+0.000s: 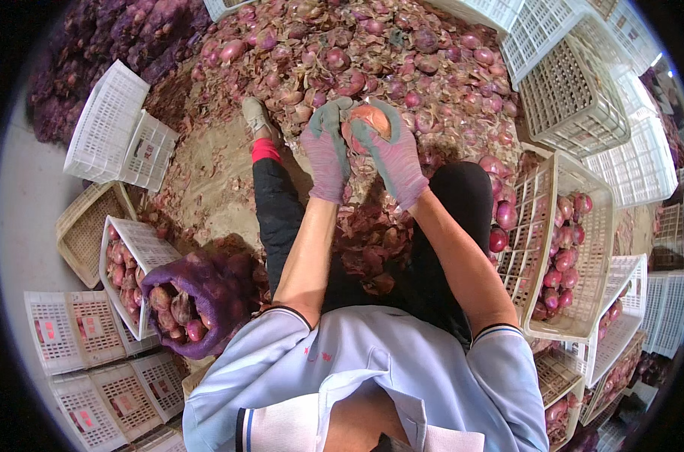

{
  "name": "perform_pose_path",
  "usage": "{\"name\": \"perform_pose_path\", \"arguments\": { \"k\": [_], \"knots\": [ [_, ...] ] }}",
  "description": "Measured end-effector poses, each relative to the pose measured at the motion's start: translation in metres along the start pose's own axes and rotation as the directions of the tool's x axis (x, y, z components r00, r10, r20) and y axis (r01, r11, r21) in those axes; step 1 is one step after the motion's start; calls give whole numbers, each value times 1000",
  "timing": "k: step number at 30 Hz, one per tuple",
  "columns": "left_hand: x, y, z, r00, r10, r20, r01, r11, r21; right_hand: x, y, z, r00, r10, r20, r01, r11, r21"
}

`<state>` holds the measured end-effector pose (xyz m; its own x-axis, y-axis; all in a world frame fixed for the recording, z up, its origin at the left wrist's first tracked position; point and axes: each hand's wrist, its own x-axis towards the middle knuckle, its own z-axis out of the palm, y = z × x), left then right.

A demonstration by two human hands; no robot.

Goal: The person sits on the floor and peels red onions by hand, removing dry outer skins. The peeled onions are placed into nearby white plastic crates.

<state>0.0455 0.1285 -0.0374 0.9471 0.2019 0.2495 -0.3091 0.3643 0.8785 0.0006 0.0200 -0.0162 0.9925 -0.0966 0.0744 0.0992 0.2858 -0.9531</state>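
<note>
A red onion (370, 117) with dry, coppery skin is held up between my two gloved hands, over the onion heap. My right hand (395, 150), in a pink knit glove with grey-green coated fingers, wraps around its right and lower side. Against the onion's left side sits my left hand (326, 148), gloved alike, with fingers curled; its fingertips are partly hidden. Beneath and beyond my hands spreads a heap of red onions (336, 59) mixed with loose papery skins. More skins (370, 248) lie between my legs.
To my right stands a cream plastic crate (593, 248) partly filled with red onions. On my left are a purple mesh sack (229, 305) of onions and a white crate (155, 248) of onions. Stacked crates (573, 96) rise at the far right; filled purple sacks (110, 56) lie far left.
</note>
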Motion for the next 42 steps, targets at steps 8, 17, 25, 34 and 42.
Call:
{"name": "perform_pose_path", "arguments": {
  "k": [8, 17, 25, 34, 42],
  "knots": [
    [40, 25, -14, 995, -91, 39, 88, 993, 79, 1, -6, -16, 933, 120, 339, -233, 920, 314],
    [43, 13, -48, 944, -307, 119, 305, 952, 38, 7, -5, -26, 967, 139, 215, -252, 665, 703],
    [-15, 38, 6, 818, -340, 464, 453, 878, -155, 16, 11, -28, 981, 58, 187, -141, 872, 469],
    [-10, 8, 3, 970, -233, 67, 237, 970, -51, 1, 5, -10, 962, 272, -2, -255, 905, 340],
    [8, 14, 16, 998, 28, -65, -11, 968, 250, 9, 15, -10, 936, 350, -20, -317, 868, 382]
  ]
}}
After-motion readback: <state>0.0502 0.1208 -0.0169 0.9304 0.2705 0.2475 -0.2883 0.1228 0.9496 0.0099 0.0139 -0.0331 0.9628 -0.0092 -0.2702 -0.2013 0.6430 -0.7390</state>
